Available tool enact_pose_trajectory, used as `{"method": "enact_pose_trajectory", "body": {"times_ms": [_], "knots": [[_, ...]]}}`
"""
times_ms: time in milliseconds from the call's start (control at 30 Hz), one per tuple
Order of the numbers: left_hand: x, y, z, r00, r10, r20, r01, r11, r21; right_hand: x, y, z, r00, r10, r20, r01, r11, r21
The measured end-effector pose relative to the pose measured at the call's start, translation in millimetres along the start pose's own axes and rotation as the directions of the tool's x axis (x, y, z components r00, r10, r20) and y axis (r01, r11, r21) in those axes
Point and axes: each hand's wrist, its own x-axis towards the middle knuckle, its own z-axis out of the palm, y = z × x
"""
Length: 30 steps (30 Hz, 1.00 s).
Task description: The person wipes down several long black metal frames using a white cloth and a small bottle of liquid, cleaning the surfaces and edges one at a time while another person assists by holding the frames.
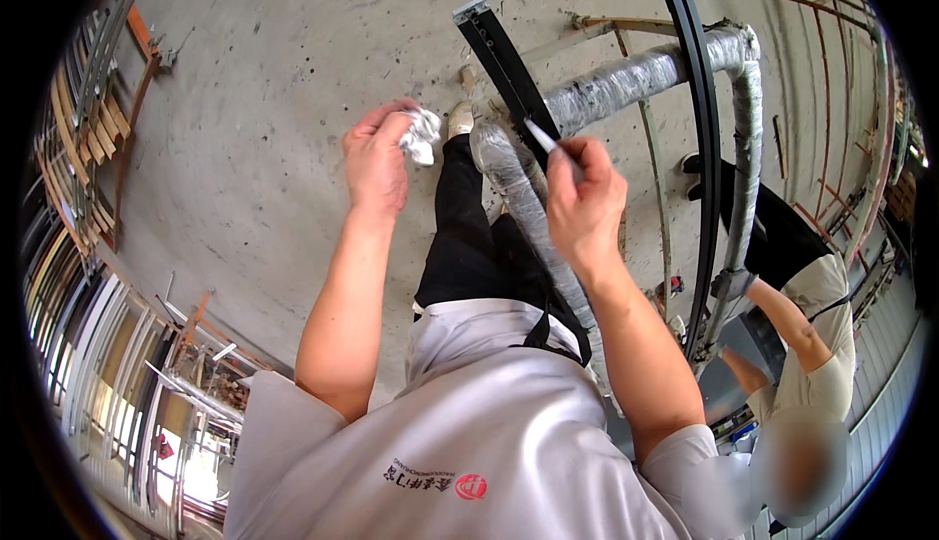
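Observation:
Pinched in the fingers of my left hand [375,154] is a crumpled white wad [421,136], cloth or paper. My right hand [587,193] grips a slim, pale, pointed tool [541,137]; its kind is not clear. The tool's tip is close to a black metal profile [504,66], which rests across a frame wrapped in clear plastic film [616,90]. The profile's far end shows a bare silvery face. Part of the profile is hidden behind my right hand. My left hand is apart from the profile, over the floor.
A long black profile [700,100] crosses the wrapped frame on the right. Beyond it a co-worker's gloved hand [729,284] is at the frame. Racks of long bars [108,344] stand at the left, and a rusty metal rack [831,100] at the far right.

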Motion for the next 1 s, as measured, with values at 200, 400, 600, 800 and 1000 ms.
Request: {"method": "enact_pose_trajectory", "body": {"times_ms": [200, 400, 600, 800, 1000], "knots": [[-3, -24, 17, 0.996, -0.088, 0.033, 0.077, 0.968, 0.237, 2, 17, -1, 0.996, 0.094, -0.007, -0.094, 0.992, -0.085], [29, -34, 50, 0.960, -0.121, 0.252, 0.085, 0.985, 0.150, 38, 3, 11, 0.982, 0.151, 0.114, -0.147, 0.988, -0.044], [33, -45, 72, 0.956, -0.261, 0.134, 0.257, 0.965, 0.042, 38, 24, -11, 0.928, 0.229, 0.295, -0.206, 0.973, -0.107], [24, -46, 74, 0.964, -0.210, 0.166, 0.208, 0.978, 0.026, -57, 91, -75, 0.797, 0.544, 0.262, -0.481, 0.835, -0.268], [33, -54, 66, 0.939, -0.214, 0.268, 0.225, 0.974, -0.010, 108, -18, 30, 0.954, 0.034, 0.297, 0.016, 0.986, -0.165]]}}
